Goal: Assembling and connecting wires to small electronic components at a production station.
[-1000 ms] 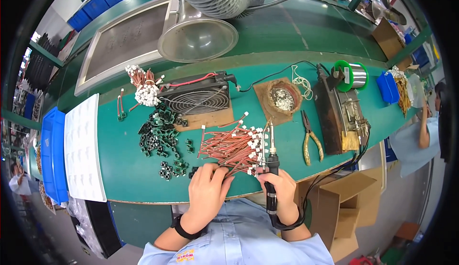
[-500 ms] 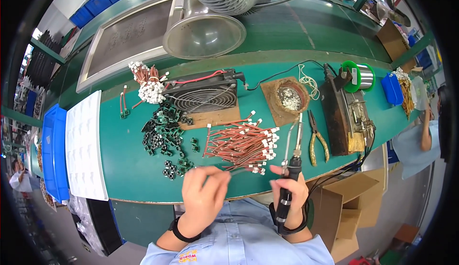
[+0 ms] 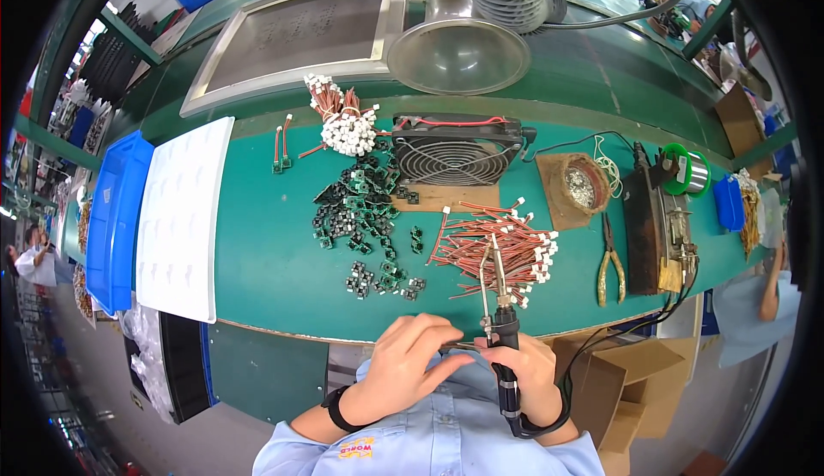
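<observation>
In my right hand is a black-handled soldering iron with a thin metal feed tube beside its tip, which points up and away. My left hand meets the right one in front of my body. Its fingers are closed in a pinch at a thin dark piece between the two hands, too small to make out. Beyond the iron lies a pile of red and black wire leads with white connectors. To its left are heaped small green and black circuit boards.
A black fan stands behind the leads. Further right are a round pot of metal bits, pliers, a dark box-shaped device and a solder spool. At left sit a white tray and a blue bin.
My hands have come together, the left moving right to meet the right. The soldering iron now sits in front of the leads. My view has turned, so the bench appears further right.
</observation>
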Motion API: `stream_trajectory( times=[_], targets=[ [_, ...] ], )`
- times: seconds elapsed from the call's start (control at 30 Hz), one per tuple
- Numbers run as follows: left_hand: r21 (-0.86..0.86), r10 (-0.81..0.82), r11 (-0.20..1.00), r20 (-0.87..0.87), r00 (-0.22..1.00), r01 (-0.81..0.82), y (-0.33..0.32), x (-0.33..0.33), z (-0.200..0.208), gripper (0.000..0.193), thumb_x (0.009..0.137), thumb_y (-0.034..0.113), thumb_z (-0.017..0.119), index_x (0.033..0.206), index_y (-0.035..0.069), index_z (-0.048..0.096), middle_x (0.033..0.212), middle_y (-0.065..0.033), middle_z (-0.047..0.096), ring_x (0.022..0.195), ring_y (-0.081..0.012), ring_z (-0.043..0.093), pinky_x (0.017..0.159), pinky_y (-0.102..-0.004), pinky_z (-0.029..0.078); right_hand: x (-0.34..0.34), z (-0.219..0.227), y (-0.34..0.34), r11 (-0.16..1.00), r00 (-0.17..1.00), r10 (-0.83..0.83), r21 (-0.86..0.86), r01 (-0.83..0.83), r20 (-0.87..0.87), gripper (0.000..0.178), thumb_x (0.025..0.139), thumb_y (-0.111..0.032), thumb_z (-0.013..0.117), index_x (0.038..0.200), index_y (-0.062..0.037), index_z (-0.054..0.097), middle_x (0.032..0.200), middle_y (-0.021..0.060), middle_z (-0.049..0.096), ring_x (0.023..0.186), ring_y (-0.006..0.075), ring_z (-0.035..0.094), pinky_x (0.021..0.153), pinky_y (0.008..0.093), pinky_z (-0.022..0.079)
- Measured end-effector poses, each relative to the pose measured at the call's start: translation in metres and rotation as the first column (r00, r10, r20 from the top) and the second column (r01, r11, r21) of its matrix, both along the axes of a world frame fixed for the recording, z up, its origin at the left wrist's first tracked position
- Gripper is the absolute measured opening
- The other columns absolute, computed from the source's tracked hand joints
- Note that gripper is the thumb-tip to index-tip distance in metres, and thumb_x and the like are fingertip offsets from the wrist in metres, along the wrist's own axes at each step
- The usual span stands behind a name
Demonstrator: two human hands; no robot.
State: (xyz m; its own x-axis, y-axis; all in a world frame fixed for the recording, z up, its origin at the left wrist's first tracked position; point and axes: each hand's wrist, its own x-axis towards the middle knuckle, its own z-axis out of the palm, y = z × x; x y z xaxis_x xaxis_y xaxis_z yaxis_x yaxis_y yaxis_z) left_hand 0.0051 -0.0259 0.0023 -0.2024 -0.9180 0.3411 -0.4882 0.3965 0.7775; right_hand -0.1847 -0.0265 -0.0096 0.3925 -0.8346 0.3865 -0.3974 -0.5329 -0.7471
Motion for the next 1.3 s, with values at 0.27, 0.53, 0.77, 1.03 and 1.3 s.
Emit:
stream_trajectory(
  times=[0.27,0.53,0.77,1.03,1.3],
  targets=[
    [-0.020,-0.109,0.994,0.059,0.992,0.111,0.002,0.003,-0.002,0.020,0.066,0.002,0.071,0.083,0.005,0.061,0.082,-0.0061,0.059,0.070,-0.0228,0.055,0.062,-0.0336,0.043,0.005,-0.001,0.004,1.000,0.999,0.019,0.010,-0.018,-0.036,0.034,0.065,-0.004,0.064,0.098,-0.0098,0.058,0.083,0.0087,0.063,0.067,0.0237,0.061,0.057,0.0310,0.049],
    [0.016,-0.123,0.992,0.129,0.984,0.122,-0.002,-0.004,0.000,0.021,0.067,0.002,0.070,0.084,0.005,0.057,0.080,-0.0053,0.056,0.070,-0.0236,0.055,0.063,-0.0331,0.043,0.006,-0.005,-0.001,0.999,0.997,-0.040,-0.024,0.042,0.071,0.037,0.062,0.003,0.068,0.095,-0.0092,0.056,0.079,0.0088,0.063,0.065,0.0221,0.060,0.056,0.0289,0.048],
    [-0.064,0.122,0.992,0.309,0.943,-0.108,-0.026,0.029,0.002,0.019,0.073,0.005,0.067,0.087,0.003,0.054,0.081,-0.0077,0.054,0.071,-0.0261,0.054,0.062,-0.0351,0.043,-0.004,-0.014,0.001,0.962,0.921,-0.253,0.177,0.208,0.296,0.035,0.076,0.012,0.063,0.098,-0.0067,0.042,0.085,0.0122,0.062,0.071,0.0158,0.061,0.066,0.0261,0.049],
    [-0.054,0.318,0.944,0.423,0.848,-0.326,-0.036,0.038,-0.006,0.022,0.073,0.001,0.066,0.093,0.000,0.056,0.078,-0.0118,0.051,0.069,-0.0276,0.055,0.061,-0.0333,0.045,-0.007,-0.004,-0.011,0.944,0.890,-0.288,0.258,0.204,0.353,0.035,0.078,0.011,0.061,0.099,-0.0056,0.040,0.085,0.0131,0.061,0.077,0.0176,0.062,0.069,0.0278,0.051],
    [0.147,0.235,0.957,0.118,0.965,-0.251,-0.009,0.032,0.024,0.021,0.075,-0.002,0.064,0.095,0.001,0.060,0.092,-0.0112,0.057,0.076,-0.0224,0.060,0.062,-0.0302,0.048,-0.010,0.003,-0.021,0.954,0.896,-0.214,0.281,0.106,0.390,0.035,0.077,0.011,0.062,0.100,-0.0050,0.041,0.085,0.0130,0.061,0.078,0.0181,0.063,0.068,0.0273,0.051]
  ],
)
